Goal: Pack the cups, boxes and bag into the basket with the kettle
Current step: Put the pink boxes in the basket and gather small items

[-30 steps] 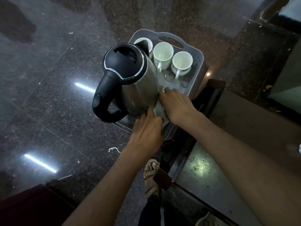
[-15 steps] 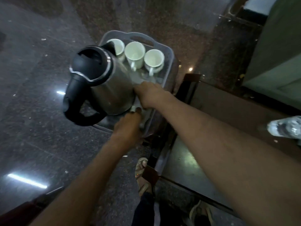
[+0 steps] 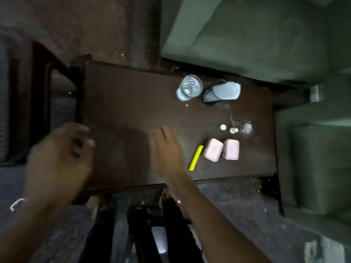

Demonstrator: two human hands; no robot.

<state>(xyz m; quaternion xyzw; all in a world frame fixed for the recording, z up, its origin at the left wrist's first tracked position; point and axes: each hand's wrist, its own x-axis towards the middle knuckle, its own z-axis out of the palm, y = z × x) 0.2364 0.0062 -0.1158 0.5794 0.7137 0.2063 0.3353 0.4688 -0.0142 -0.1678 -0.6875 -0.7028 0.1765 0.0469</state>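
Observation:
Two small pink boxes lie side by side at the right of the dark wooden table, with a yellow stick-shaped pack just left of them. A small clear bag lies behind them. My right hand hovers over the table's middle, fingers apart, empty, left of the yellow pack. My left hand is blurred at the table's left edge, fingers loosely curled, holding nothing. The basket, kettle and cups are out of view.
A clear water bottle and a black mesh holder with a white item in it stand at the table's far right. Two small round things lie near the bag. Green sofa cushions border the table behind and right. My feet show below.
The view swung right from the basket with kettle and cups to the table. Both hands left the basket and now hover empty over the table.

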